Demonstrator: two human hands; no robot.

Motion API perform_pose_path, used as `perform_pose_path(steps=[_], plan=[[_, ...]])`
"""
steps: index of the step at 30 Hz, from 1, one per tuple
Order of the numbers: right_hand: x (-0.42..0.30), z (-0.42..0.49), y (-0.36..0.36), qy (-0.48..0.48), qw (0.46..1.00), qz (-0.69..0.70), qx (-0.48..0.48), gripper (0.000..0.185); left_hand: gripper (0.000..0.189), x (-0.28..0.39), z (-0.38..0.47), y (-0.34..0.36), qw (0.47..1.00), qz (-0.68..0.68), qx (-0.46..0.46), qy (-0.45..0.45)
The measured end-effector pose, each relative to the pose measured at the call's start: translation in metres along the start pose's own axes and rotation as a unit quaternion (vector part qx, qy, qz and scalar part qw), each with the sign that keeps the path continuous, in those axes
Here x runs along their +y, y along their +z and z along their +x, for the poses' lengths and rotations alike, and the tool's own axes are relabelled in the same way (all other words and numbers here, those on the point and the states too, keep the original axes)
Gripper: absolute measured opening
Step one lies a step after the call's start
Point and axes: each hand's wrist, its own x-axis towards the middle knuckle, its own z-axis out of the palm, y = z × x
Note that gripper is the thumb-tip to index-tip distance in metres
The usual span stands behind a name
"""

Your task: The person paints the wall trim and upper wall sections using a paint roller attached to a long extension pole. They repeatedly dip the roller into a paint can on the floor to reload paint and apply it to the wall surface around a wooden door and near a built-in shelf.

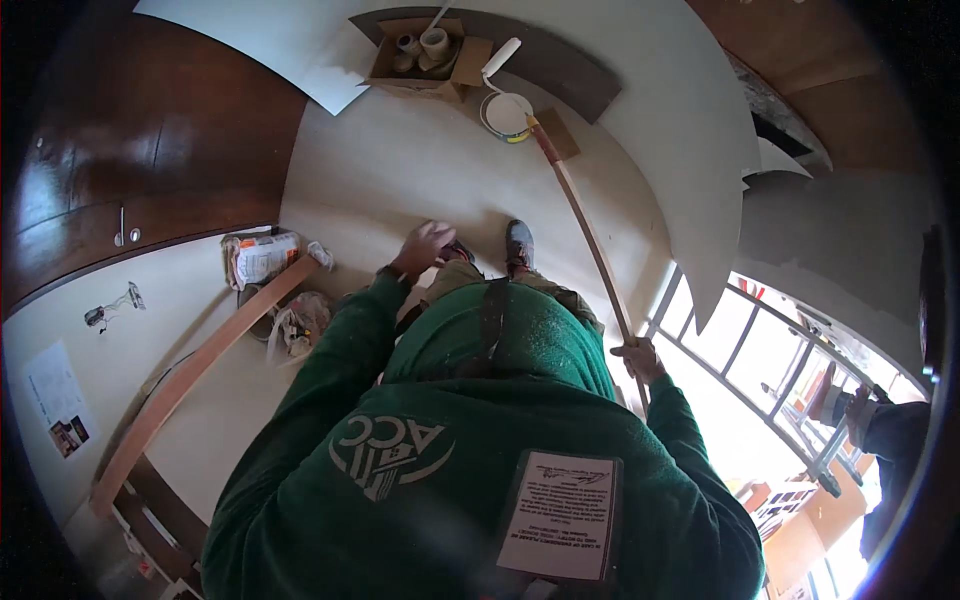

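Note:
My right hand (641, 360), low at my right side, is closed around the long wooden pole (589, 217) of a paint roller. The pole slants forward to a bucket of white paint (510, 114) on the floor. At its far end, the white roller sleeve (501, 58) shows just beyond the bucket; I cannot tell whether it touches anything. My left hand (424, 251), slightly blurred, is in front of my waist with loosely spread fingers and nothing visible in it. Below it, my shoes (519, 244) stand on the pale floor.
A cardboard box (420, 86) holding rolls and containers sits beside the bucket. At left are a dark wooden door (150, 150), a long wooden plank (195, 390), a packaged bag (262, 259) and a plastic bag (300, 326). Another person (896, 435) is by metal framing at right.

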Motion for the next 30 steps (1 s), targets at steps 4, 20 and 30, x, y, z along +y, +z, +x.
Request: perform_pose_path(steps=[4, 20, 30], plan=[[0.002, -0.024, -0.001, -0.003, 0.999, -0.018, 0.032, 0.030, 0.060, 0.084, 0.026, 0.076, 0.991, 0.084, -0.098, 0.046], [0.049, -0.025, 0.021, -0.145, 0.905, -0.211, 0.340, 0.029, 0.043, 0.155, 0.062, 0.195, 0.983, -0.068, -0.165, 0.046], [0.034, 0.041, 0.027, -0.144, 0.903, -0.300, 0.272, 0.045, 0.016, 0.188, 0.008, 0.162, 0.948, -0.226, -0.220, 0.045]])
